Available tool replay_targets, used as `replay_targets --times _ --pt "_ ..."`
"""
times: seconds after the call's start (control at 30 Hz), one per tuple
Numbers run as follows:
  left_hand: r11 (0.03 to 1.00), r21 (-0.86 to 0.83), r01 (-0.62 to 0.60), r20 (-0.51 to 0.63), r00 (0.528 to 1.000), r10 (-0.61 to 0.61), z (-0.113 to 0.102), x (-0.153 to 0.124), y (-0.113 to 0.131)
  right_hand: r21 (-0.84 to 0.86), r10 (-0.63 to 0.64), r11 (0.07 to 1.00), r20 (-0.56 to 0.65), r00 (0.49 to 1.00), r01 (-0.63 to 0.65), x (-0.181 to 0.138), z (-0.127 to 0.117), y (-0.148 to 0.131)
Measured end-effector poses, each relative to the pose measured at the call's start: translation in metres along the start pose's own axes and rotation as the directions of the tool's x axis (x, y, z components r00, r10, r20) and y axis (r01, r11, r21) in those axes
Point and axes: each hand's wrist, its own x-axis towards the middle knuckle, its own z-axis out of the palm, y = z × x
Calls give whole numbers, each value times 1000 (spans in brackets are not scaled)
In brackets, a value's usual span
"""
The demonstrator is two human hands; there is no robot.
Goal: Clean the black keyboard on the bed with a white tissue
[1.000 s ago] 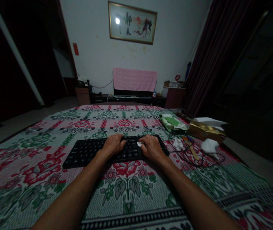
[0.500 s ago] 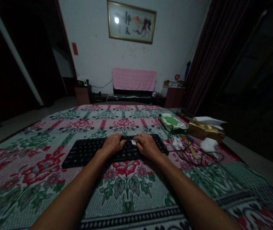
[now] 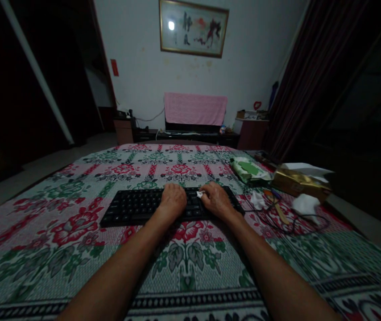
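A black keyboard (image 3: 133, 206) lies on the flowered cloth in front of me. My left hand (image 3: 174, 198) rests over its middle, palm down, with the fingers curled over toward the far edge; the fingertips are hidden. Over the keyboard's right part is my right hand (image 3: 216, 198), closed, pinching a small white tissue (image 3: 200, 194) between thumb and fingers. The tissue is close to the keys; whether it touches them I cannot tell.
Right of the keyboard lie a looped black cable (image 3: 289, 232), a crumpled tissue (image 3: 258, 200), a wooden-handled tool (image 3: 281, 213) and a larger white tissue (image 3: 306, 205). Behind them are a green wipes pack (image 3: 249, 170) and a gold tissue box (image 3: 297, 183). Flowered cloth (image 3: 76, 223) covers the table.
The view has swung slightly left, so everything sits further right. My left hand has turned, its thumb now tucked out of sight. The keyboard looks a little straighter. My right hand keeps the tissue.
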Motion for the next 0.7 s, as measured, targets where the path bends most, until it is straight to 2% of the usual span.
replay_targets --times 0.23,0.4,0.5,0.7 --pt "993 112 -25 47 999 20 -11 -3 11 12 -16 1000 -9 1000 16 2 4 3" --pt "992 126 -24 79 997 14 -19 1 11 163 54 987 -228 972 -17 11 -4 -1" --pt "996 92 -21 189 982 3 -31 12 9 194 73 981 -310 948 -12 12 -5 0" --pt "994 -22 104 221 971 -96 -60 40 14 128 47 992 -237 970 -16 6 13 12"
